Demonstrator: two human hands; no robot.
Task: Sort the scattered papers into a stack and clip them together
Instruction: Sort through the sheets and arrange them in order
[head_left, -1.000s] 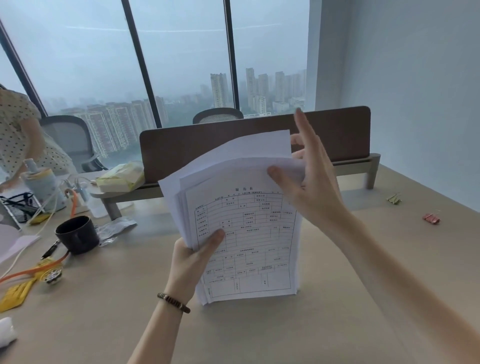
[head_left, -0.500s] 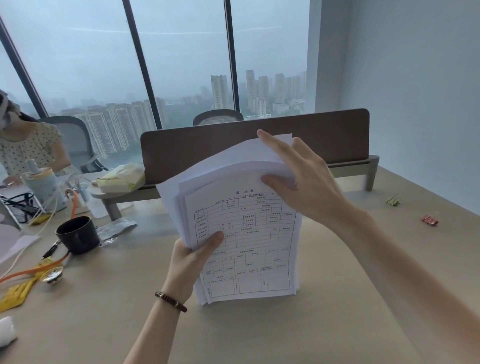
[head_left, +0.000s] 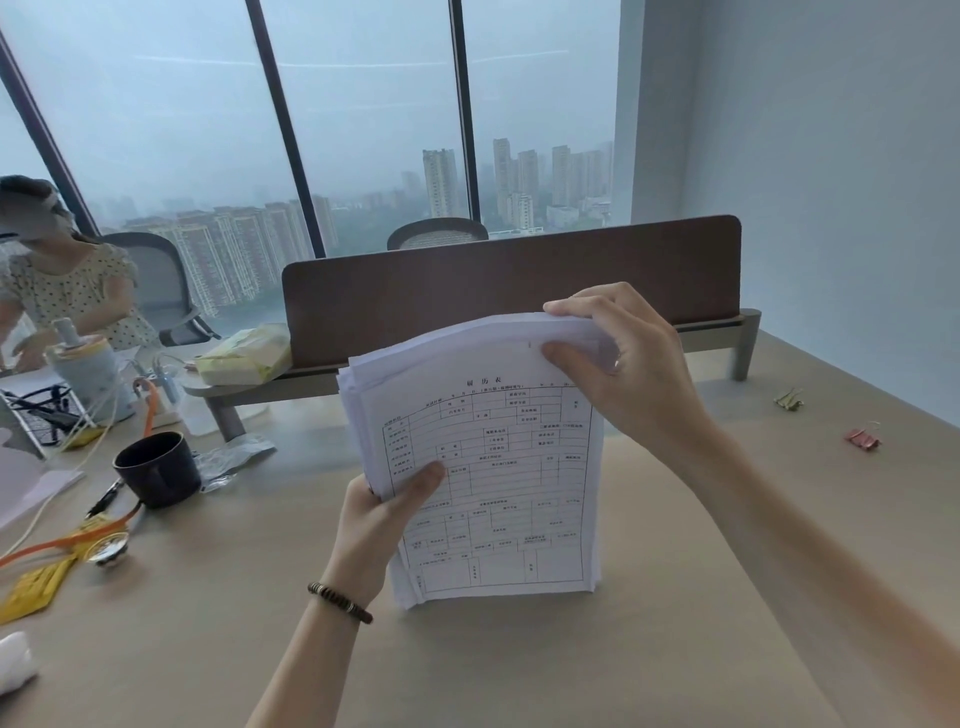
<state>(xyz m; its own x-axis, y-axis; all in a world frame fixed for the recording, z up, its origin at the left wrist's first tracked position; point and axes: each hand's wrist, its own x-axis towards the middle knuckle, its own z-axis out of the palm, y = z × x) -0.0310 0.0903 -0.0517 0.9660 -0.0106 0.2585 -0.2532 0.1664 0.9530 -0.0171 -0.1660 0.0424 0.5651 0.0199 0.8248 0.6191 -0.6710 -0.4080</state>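
Mug (head_left: 158, 469) left of papers (head_left: 493, 467), clips (head_left: 862, 439) right.

Tall windows (head_left: 363, 130) with dark mullions show hazy grey towers under flat, overcast light. A pale bare wall (head_left: 831, 208) closes the right side. A brown divider panel (head_left: 493, 291) stands across the beige desk (head_left: 675, 649); two mesh office chairs (head_left: 156, 280) sit behind.

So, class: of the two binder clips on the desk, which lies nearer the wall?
The pink binder clip; the green binder clip sits further from the wall.
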